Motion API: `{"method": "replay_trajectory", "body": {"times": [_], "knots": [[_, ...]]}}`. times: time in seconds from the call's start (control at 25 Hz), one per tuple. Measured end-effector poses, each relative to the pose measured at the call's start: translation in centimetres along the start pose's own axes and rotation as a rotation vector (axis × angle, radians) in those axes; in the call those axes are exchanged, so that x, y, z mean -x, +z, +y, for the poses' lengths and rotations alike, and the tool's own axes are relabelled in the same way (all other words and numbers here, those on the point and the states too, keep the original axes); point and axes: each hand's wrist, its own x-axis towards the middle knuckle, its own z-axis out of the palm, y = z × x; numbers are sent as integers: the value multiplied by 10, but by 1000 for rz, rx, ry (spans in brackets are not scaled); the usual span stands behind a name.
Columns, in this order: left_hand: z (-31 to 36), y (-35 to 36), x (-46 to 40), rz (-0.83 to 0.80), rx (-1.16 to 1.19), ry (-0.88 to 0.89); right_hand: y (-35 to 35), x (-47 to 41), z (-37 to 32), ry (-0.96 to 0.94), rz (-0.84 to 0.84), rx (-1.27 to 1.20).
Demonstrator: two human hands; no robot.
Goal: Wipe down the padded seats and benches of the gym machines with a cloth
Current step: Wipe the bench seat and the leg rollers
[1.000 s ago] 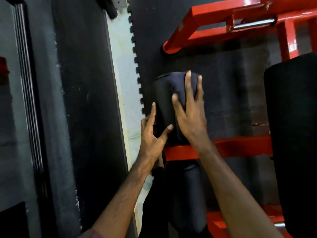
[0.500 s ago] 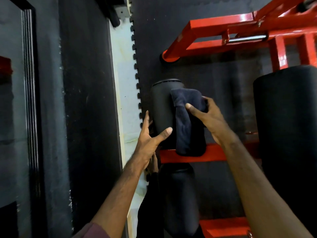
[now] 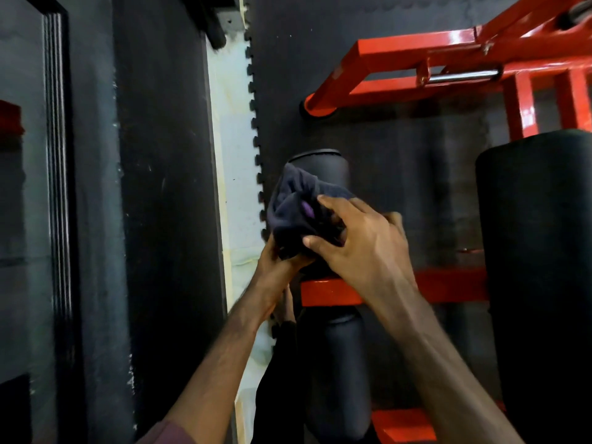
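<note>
A dark cloth [image 3: 296, 209] is bunched against the left side of the upper black roller pad [image 3: 326, 168] of a red-framed gym machine. My left hand [image 3: 277, 264] grips the cloth from below, fingers hidden under its folds. My right hand [image 3: 358, 238] holds the cloth from the right, thumb and fingers curled into the fabric. A second black roller pad [image 3: 333, 366] hangs below the red crossbar [image 3: 330, 293]. A large black padded bolster [image 3: 541, 251] stands at the right.
The red steel frame [image 3: 416, 52] with a chrome pin [image 3: 461, 76] runs across the top right. Black interlocking floor mat [image 3: 288, 75] lies behind the pads, a pale strip of floor [image 3: 237, 187] to its left. A dark wall panel [image 3: 160, 187] and mirror frame [image 3: 57, 187] fill the left.
The cloth has shifted from the pad's right front to its left side and is now bunched. My left hand has come up off the pad and taken hold of the cloth.
</note>
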Motion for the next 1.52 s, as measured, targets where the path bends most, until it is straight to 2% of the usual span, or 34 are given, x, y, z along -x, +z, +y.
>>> {"method": "replay_trajectory", "body": {"times": [0.04, 0.12, 0.24, 0.28, 0.36, 0.44, 0.56, 0.6, 0.72, 0.88, 0.96, 1.12, 1.36, 1.44, 1.52], "knots": [[-1, -5, 0, -9, -5, 10, 5, -1, 8, -59, 54, 110], [-5, -14, 0, -7, -38, 38, 17, -9, 21, -141, 99, 174], [-10, -18, -5, -47, -84, 73, 50, -27, 32, -224, -53, 142], [-12, -18, -6, -87, -121, 88, 62, -29, 33, -219, -39, 121], [-12, -18, -9, -167, -180, 122, 70, -39, 30, -136, 55, -19], [-11, -17, -8, -194, -188, 104, 67, -51, 24, 27, 124, -205], [-13, -14, -4, -157, -188, 103, 72, -35, 18, 322, 187, -471], [-13, -13, -4, -143, -191, 109, 78, -15, 18, 358, 194, -533], [-14, -11, -6, -96, -223, 125, 81, 11, 19, 322, 177, -527], [-17, -11, -11, -61, -292, 170, 61, -89, 28, 476, 144, -536], [-21, -8, -10, -33, -305, 187, 64, -83, 35, 442, 141, -539], [-20, 0, -3, 59, -307, 219, 70, 19, 17, 285, 52, -416], [-18, 12, -1, 141, -439, 295, 56, -79, 16, 314, 139, -384], [-20, 17, 2, 169, -488, 329, 61, -54, 20, 300, 125, -389], [-25, 14, 2, 173, -540, 352, 70, -3, 20, 204, 77, -358]]}}
